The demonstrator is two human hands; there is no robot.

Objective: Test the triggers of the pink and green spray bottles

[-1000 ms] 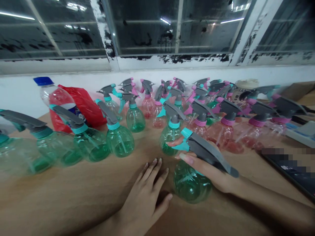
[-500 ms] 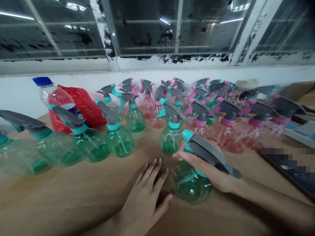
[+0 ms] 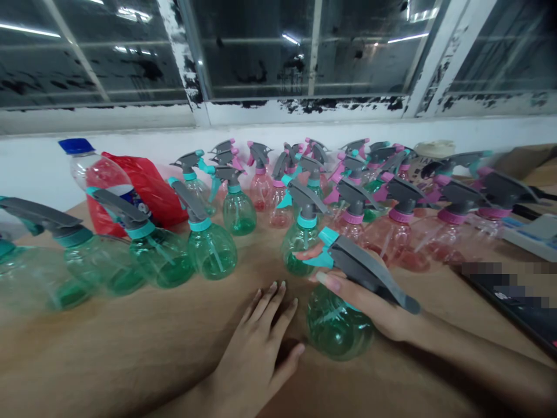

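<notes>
On the worktop (image 3: 174, 342), the left hand (image 3: 255, 342) is laid loosely spread; 1 green spray bottle (image 3: 337, 331) is gripped by the right hand (image 3: 380, 310)

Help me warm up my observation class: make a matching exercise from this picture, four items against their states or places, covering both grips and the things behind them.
1. Left grip
2. Right grip
3. Red bag
4. Large plastic bottle

A. Partly behind another container
B. Resting on the table, holding nothing
C. Topped with a blue cap
D. Holding a green spray bottle near its neck

Pairs: 1-B, 2-D, 3-A, 4-C
</notes>
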